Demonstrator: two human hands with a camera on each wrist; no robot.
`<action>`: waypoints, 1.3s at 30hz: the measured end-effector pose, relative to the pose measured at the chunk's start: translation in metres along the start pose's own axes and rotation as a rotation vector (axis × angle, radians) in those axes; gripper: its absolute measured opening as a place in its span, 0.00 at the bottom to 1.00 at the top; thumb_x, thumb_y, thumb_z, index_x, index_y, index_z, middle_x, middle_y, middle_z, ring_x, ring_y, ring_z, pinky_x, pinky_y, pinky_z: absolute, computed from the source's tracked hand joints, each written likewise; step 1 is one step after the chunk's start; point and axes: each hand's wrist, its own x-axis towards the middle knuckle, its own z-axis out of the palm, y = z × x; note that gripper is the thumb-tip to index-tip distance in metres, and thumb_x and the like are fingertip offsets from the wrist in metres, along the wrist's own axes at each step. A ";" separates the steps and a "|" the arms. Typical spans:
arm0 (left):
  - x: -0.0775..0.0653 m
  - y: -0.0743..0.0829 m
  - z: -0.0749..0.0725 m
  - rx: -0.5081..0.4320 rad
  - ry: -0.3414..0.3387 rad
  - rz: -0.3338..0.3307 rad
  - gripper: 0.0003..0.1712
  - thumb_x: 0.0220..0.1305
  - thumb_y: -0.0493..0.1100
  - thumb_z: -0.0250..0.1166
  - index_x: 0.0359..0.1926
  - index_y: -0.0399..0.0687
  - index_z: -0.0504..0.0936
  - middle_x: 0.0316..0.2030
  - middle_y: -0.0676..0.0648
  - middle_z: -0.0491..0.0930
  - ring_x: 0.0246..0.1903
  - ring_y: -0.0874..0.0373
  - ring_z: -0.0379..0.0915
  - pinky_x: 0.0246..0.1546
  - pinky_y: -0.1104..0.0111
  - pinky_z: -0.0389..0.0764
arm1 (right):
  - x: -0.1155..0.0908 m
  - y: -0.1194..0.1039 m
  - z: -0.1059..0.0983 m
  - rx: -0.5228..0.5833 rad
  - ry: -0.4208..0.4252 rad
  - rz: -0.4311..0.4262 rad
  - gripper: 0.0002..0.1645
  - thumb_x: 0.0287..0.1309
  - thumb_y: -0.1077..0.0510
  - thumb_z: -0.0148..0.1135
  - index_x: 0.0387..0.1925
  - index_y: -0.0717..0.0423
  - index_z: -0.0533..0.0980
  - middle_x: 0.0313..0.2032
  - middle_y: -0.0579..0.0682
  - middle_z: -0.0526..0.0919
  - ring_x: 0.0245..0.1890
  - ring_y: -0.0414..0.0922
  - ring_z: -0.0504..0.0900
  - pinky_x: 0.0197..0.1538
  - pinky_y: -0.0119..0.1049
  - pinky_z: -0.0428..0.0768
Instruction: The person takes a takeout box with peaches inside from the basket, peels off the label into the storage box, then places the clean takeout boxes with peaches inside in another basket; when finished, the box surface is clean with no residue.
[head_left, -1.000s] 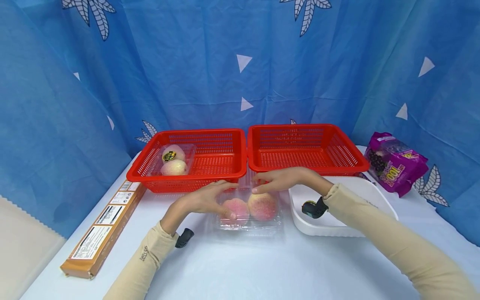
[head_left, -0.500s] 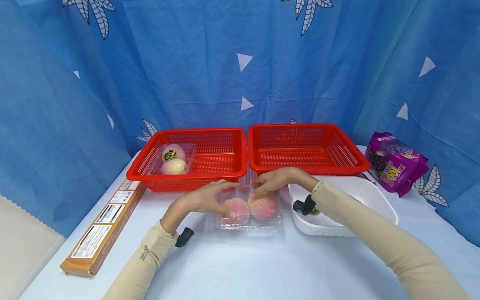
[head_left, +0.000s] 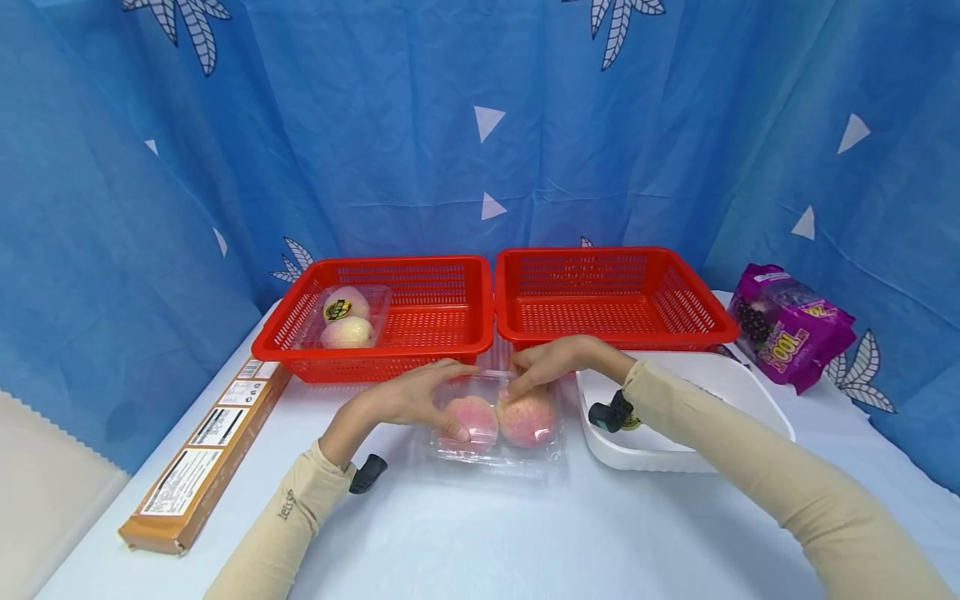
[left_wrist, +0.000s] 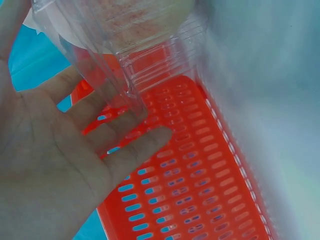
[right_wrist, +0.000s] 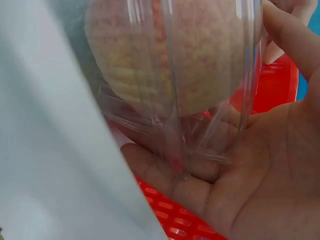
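In the head view a clear plastic clamshell with two pink-yellow peaches lies mid-table before the red baskets. My left hand holds its left side, thumb over the near peach, fingers toward the back edge. In the left wrist view its fingers stretch out against the clear plastic corner. My right hand grips the back right, thumb on the lid above the right peach. Its fingers bend round the clamshell's edge in the right wrist view, where a peach shows through the plastic.
Two red baskets stand behind; the left basket holds another clamshell of peaches, and the right basket stands beside it. A white tray sits under my right forearm. A purple bag lies far right, a long brown box left.
My right wrist has moved slightly left and its fingers have curled in at the clamshell's back edge. The clear flap at the back sits lower. My left hand has barely moved.
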 end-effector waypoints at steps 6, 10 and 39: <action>-0.002 0.001 -0.001 -0.033 -0.027 -0.010 0.55 0.44 0.59 0.76 0.72 0.61 0.59 0.71 0.52 0.57 0.70 0.50 0.51 0.65 0.44 0.60 | -0.001 0.000 0.003 0.065 -0.020 -0.008 0.27 0.56 0.40 0.62 0.44 0.57 0.67 0.33 0.49 0.70 0.36 0.42 0.70 0.38 0.34 0.71; -0.003 0.002 -0.002 -0.037 -0.040 0.020 0.55 0.45 0.58 0.76 0.72 0.61 0.58 0.71 0.52 0.56 0.71 0.50 0.49 0.66 0.43 0.57 | -0.004 0.001 0.007 0.124 -0.016 0.011 0.32 0.55 0.40 0.63 0.48 0.59 0.66 0.37 0.51 0.71 0.39 0.44 0.71 0.40 0.35 0.74; -0.007 0.007 -0.006 -0.108 -0.051 0.094 0.52 0.53 0.53 0.72 0.74 0.57 0.54 0.72 0.48 0.53 0.70 0.47 0.50 0.66 0.45 0.59 | -0.035 0.001 0.027 0.277 -0.002 0.042 0.41 0.52 0.37 0.64 0.60 0.54 0.60 0.53 0.53 0.68 0.56 0.50 0.68 0.53 0.47 0.74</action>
